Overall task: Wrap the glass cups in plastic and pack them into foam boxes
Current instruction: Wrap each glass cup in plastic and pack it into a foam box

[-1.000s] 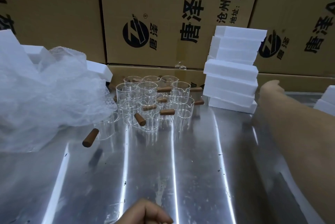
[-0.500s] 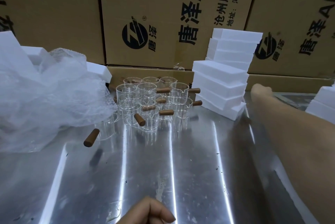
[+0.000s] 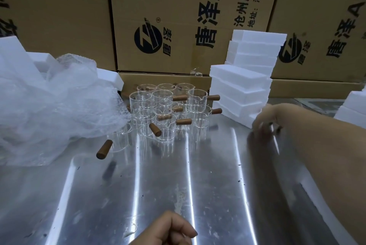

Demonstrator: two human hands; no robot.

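Several clear glass cups (image 3: 166, 110) with brown wooden handles stand clustered at the back middle of the steel table (image 3: 213, 181). One more cup (image 3: 117, 141) stands apart at the front left, partly under a heap of crumpled bubble wrap (image 3: 55, 106). A stack of white foam boxes (image 3: 243, 82) rises to the right of the cups. My right hand (image 3: 265, 120), blurred, hovers at the stack's near right corner with fingers pointing down and nothing in them. At the bottom edge, my left hand (image 3: 170, 231) is curled into a fist and holds nothing.
Large printed cardboard cartons (image 3: 178, 17) wall off the back of the table. More foam boxes (image 3: 352, 110) sit at the right edge, and others (image 3: 111, 78) behind the bubble wrap on the left. Small dark specks dot the steel surface.
The foam stack has slid left toward the cups. My right hand has come from behind the stack to its near right corner. The left fist has barely moved.
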